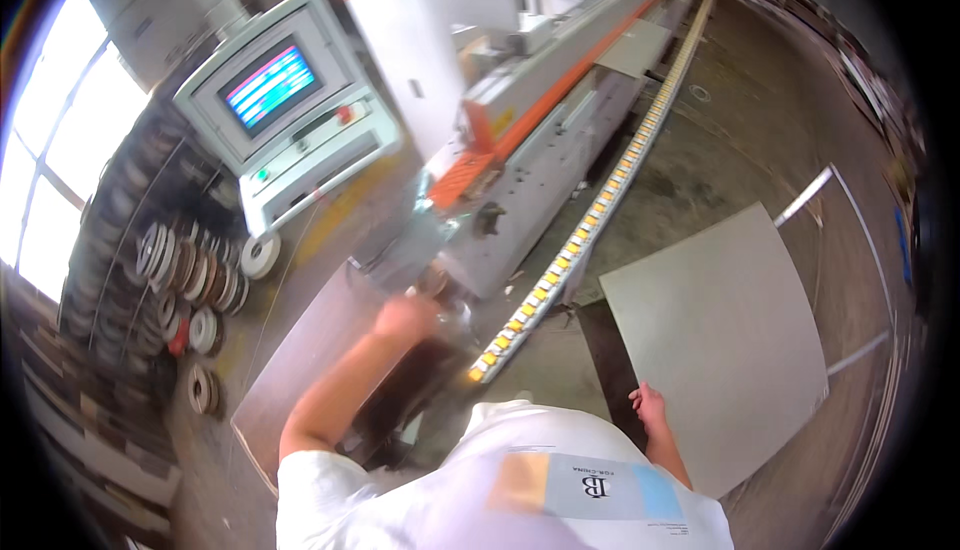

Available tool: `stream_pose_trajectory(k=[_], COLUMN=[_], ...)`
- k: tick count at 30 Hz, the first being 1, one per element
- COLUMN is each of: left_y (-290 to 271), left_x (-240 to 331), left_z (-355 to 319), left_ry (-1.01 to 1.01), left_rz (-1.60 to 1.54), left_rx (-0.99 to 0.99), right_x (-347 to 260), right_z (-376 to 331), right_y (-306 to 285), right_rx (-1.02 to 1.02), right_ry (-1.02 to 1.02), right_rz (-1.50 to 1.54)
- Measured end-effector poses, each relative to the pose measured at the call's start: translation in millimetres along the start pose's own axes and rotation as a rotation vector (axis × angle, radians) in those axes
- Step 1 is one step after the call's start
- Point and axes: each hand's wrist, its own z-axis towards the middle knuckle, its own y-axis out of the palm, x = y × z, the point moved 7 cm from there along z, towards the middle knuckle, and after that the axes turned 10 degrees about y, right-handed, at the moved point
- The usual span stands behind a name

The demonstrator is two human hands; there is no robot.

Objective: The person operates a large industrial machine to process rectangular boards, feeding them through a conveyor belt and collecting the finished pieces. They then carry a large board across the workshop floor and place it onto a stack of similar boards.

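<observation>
My left hand (408, 318) reaches forward over a brown board (310, 350), close to the near end of a long machine (540, 190). Motion smears its fingers, so I cannot make out whether it holds anything. Lower down on the right, my right hand (650, 405) is beside the left edge of a large grey panel (715, 330). Its fingers are loosely bent and apart, and nothing shows between them. Whether it touches the panel is unclear. An orange guard (465, 178) covers part of the machine's near end.
A long rail with yellow rollers (560, 265) runs alongside the machine. To the left hangs a control console (285, 100) with a lit screen. Several rolls of edging tape (205, 275) stand on the left. A white metal frame (845, 180) lies past the panel.
</observation>
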Motion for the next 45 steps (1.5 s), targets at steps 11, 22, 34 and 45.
stream_pose_trajectory(k=[11, 22, 34, 45], left_y=[-56, 29, 57, 244], left_x=[-299, -356, 147, 645], left_z=[-65, 26, 100, -120], left_ry=[-0.548, -0.736, 0.004, 1.277], left_rz=[-0.448, -0.734, -1.091, -0.862], left_rx=[1.027, 1.061, 0.723, -0.798], right_x=[107, 57, 203, 448], right_z=[-9, -141, -218, -365], right_y=[52, 15, 0, -64], right_rx=[-0.209, 0.132, 0.149, 0.201], right_ry=[0.127, 0.236, 0.377, 0.452], right_rz=[-0.115, -0.006, 0.241, 0.668])
